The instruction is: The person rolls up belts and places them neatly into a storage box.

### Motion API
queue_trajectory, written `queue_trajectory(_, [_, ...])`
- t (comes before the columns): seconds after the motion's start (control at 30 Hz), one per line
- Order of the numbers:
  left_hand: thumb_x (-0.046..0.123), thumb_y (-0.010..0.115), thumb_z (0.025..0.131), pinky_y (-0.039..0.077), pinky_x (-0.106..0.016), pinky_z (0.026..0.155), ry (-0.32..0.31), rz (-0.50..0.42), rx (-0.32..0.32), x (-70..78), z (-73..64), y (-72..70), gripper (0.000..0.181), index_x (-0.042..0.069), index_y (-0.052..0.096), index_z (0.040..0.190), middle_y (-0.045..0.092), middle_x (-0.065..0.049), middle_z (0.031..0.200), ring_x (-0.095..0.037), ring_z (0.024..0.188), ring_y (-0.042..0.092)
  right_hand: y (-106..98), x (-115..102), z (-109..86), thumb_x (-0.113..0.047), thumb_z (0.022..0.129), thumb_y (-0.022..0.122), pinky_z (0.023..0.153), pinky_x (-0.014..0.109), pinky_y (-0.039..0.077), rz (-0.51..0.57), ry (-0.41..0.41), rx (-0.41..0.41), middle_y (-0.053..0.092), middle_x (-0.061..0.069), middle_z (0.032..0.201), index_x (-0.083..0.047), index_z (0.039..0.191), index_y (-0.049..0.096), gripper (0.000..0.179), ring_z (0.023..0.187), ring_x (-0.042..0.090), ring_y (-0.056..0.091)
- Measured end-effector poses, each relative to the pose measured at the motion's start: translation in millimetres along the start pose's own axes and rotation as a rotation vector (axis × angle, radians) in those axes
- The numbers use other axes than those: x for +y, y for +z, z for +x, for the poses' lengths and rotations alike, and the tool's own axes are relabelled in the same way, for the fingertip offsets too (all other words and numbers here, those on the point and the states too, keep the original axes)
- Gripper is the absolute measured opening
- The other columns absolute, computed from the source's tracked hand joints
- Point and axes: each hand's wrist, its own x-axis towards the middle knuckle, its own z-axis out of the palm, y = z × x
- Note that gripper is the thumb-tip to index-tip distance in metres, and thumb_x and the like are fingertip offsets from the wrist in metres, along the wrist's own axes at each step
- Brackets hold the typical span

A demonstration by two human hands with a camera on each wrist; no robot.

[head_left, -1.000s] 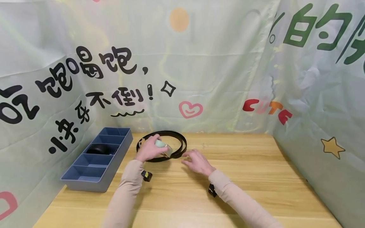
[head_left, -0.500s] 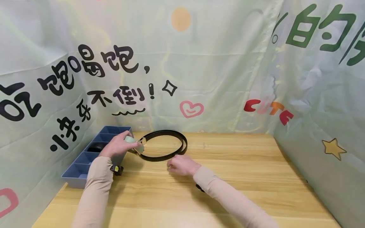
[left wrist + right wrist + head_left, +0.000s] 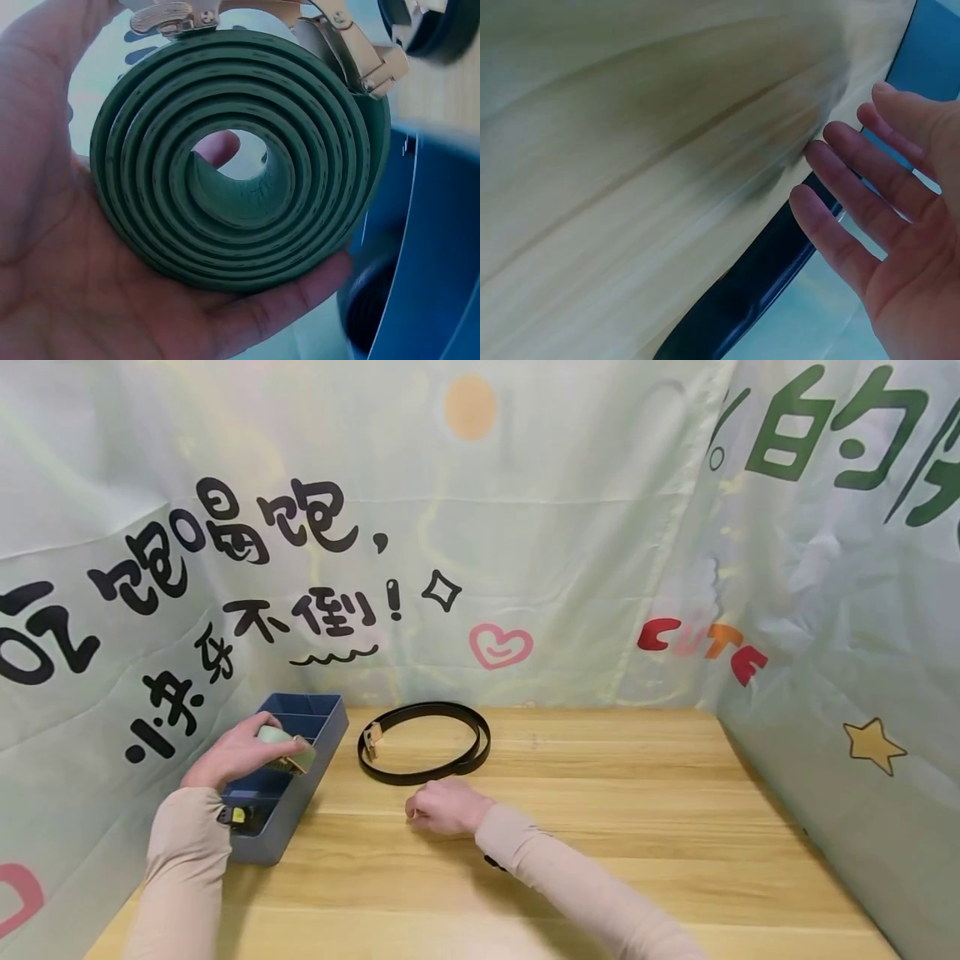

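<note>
My left hand [image 3: 238,750] grips a green belt [image 3: 142,161] wound into a tight coil, with a gold-coloured buckle [image 3: 349,45] along its outer edge. In the head view this coil hangs over the blue divided box [image 3: 336,739]. My right hand [image 3: 448,806] holds nothing; the right wrist view shows its fingers [image 3: 847,247] loosely bent and spread. Just beyond it a black belt [image 3: 483,752] lies in a loose loop on the table, its gold buckle [image 3: 371,737] at the left end of the loop.
Inside the box a dark rolled item [image 3: 369,289] shows in the left wrist view. The wooden table [image 3: 637,827] ends at printed cloth walls [image 3: 585,568] behind and at both sides.
My left hand has carried the green coil leftward from the black belt to over the box. My right hand has shifted left and nearer, below the black loop.
</note>
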Motion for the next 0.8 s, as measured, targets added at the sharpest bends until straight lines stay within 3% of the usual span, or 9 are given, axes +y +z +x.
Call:
queue_trajectory(0.13, [0.061, 0.062, 0.086, 0.042, -0.032, 0.061, 0.002, 0.039, 0.016, -13.1, -5.7, -8.6, 0.065, 0.005, 0.048, 0.118, 0.057, -0.018, 0.104, -0.026, 0.083, 0.055, -5, -8, 6.1, -0.032, 0.093, 0.067, 0.067, 0.021, 0.05, 0.0, 0.023, -0.007, 0.072, -0.014, 0.091, -0.026, 0.1, 0.074, 0.012, 0.076, -0.001, 0.062])
queue_trajectory(0.3, [0.058, 0.064, 0.086, 0.044, -0.035, 0.063, -0.004, 0.121, 0.005, -28.4, -4.9, -9.8, 0.066, -0.001, 0.049, 0.113, 0.059, -0.018, 0.098, -0.028, 0.082, 0.055, -16, -25, 20.0, -0.029, 0.094, 0.066, 0.079, 0.022, 0.053, 0.033, 0.011, -0.045, 0.072, -0.009, 0.11, -0.024, 0.12, 0.069, 0.026, 0.09, 0.003, 0.067])
queue_trajectory(0.43, [0.062, 0.064, 0.083, 0.049, -0.05, 0.076, -0.017, 0.182, -0.047, -31.7, 1.6, -2.3, 0.086, -0.009, 0.045, 0.128, 0.055, -0.032, 0.116, -0.043, 0.1, 0.056, -24, -42, 34.8, -0.031, 0.095, 0.064, 0.087, 0.024, 0.052, 0.018, -0.021, -0.027, 0.066, -0.008, 0.125, -0.026, 0.133, 0.06, 0.038, 0.105, 0.006, 0.065])
queue_trajectory(0.57, [0.064, 0.063, 0.083, 0.043, -0.063, 0.091, -0.052, 0.199, -0.084, -33.1, 6.3, 8.6, 0.103, -0.015, 0.031, 0.142, 0.037, -0.042, 0.138, -0.056, 0.121, 0.042, -26, -59, 50.7, -0.032, 0.098, 0.06, 0.098, 0.023, 0.047, -0.031, -0.08, -0.024, 0.059, -0.008, 0.135, -0.029, 0.143, 0.049, 0.046, 0.121, 0.009, 0.057])
queue_trajectory(0.63, [0.064, 0.062, 0.083, 0.042, -0.064, 0.093, -0.066, 0.189, -0.088, -33.4, 8.6, 14.2, 0.107, -0.016, 0.027, 0.144, 0.033, -0.043, 0.141, -0.056, 0.123, 0.039, -25, -68, 57.4, -0.032, 0.099, 0.058, 0.103, 0.023, 0.043, -0.062, -0.104, -0.04, 0.054, -0.007, 0.141, -0.029, 0.147, 0.044, 0.049, 0.128, 0.01, 0.052])
queue_trajectory(0.8, [0.065, 0.062, 0.083, 0.044, -0.061, 0.092, -0.06, 0.172, -0.076, -32.7, 14.8, 24.2, 0.104, -0.015, 0.03, 0.143, 0.037, -0.042, 0.139, -0.054, 0.121, 0.042, -23, -90, 70.7, -0.035, 0.098, 0.059, 0.108, 0.023, 0.038, -0.116, -0.108, -0.093, 0.041, -0.007, 0.153, -0.032, 0.152, 0.032, 0.061, 0.138, 0.011, 0.041])
